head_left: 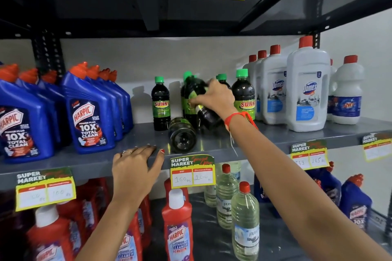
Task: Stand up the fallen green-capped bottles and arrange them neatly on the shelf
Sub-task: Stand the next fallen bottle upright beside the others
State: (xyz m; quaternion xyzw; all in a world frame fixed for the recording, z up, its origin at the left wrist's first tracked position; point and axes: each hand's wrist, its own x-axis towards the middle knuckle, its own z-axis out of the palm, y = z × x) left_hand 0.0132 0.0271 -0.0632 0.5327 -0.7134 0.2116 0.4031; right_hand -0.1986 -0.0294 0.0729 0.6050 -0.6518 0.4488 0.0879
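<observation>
While our right hand (214, 99) is clamped round the middle of a tilted green-capped bottle (194, 93), we are partway through raising it, its cap leaning away from the Domex jugs (307, 89) and its base not yet flat on the grey shelf (275, 133). Our left hand (135, 165) lies flat with fingers spread on the shelf's front lip, gripping nothing, on the far side of the bottles from the Domex jugs. One Sunny bottle (244, 95) stands upright just beside the Domex jugs, another upright bottle (161, 104) stands farther from them, past the tilted one, and at least one more stands behind our hand, mostly hidden. A fallen bottle (182, 133) lies on its side, base toward us, nearer the shelf edge than the Domex jugs. We judge the next move calls for setting the held bottle upright in line with the standing ones, then righting the fallen one, taking care not to knock its neighbours
</observation>
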